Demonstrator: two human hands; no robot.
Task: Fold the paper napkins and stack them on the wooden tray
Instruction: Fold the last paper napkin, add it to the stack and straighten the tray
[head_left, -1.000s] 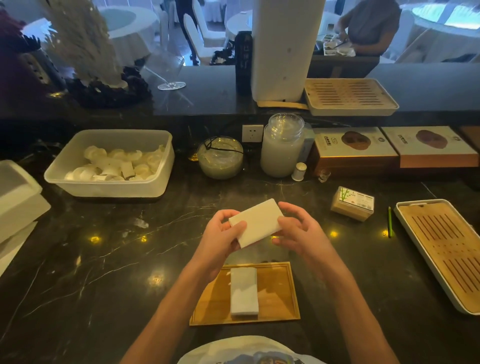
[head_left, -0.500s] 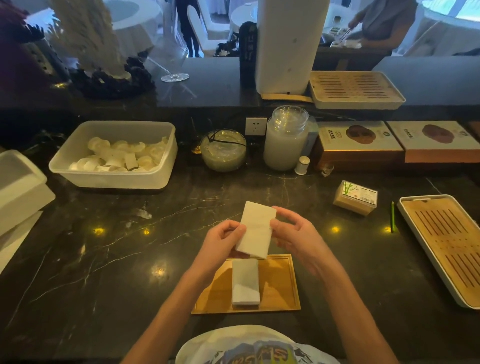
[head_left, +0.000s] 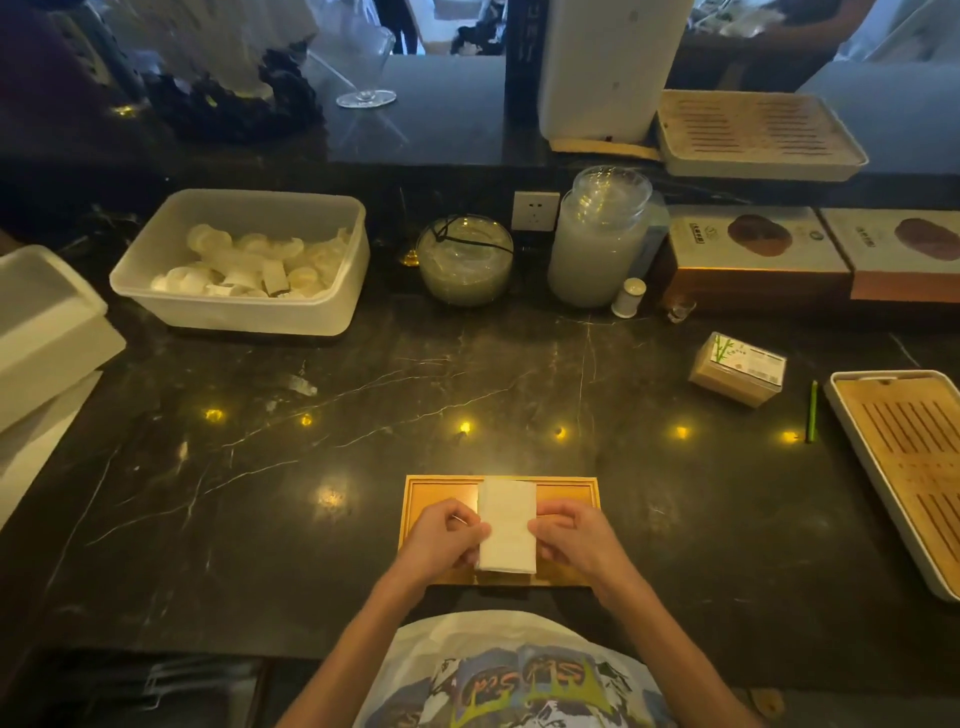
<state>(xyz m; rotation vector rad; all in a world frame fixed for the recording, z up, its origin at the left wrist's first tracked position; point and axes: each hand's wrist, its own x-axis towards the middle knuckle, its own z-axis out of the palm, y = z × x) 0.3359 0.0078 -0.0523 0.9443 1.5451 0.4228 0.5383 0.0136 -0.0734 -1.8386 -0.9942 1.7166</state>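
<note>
Both forearms reach forward from the near edge of the dark marble worktop (head_left: 363, 395) and converge over the wooden tray (head_left: 436, 491), which sits close to that edge at its middle. The left hand (head_left: 441, 535) and right hand (head_left: 576, 538) are palm-down, knuckles up, each grip pinched on a long side of the folded paper napkin (head_left: 506, 525). The napkin lies lengthwise across the tray's centre. Whether another napkin lies beneath it cannot be told.
</note>
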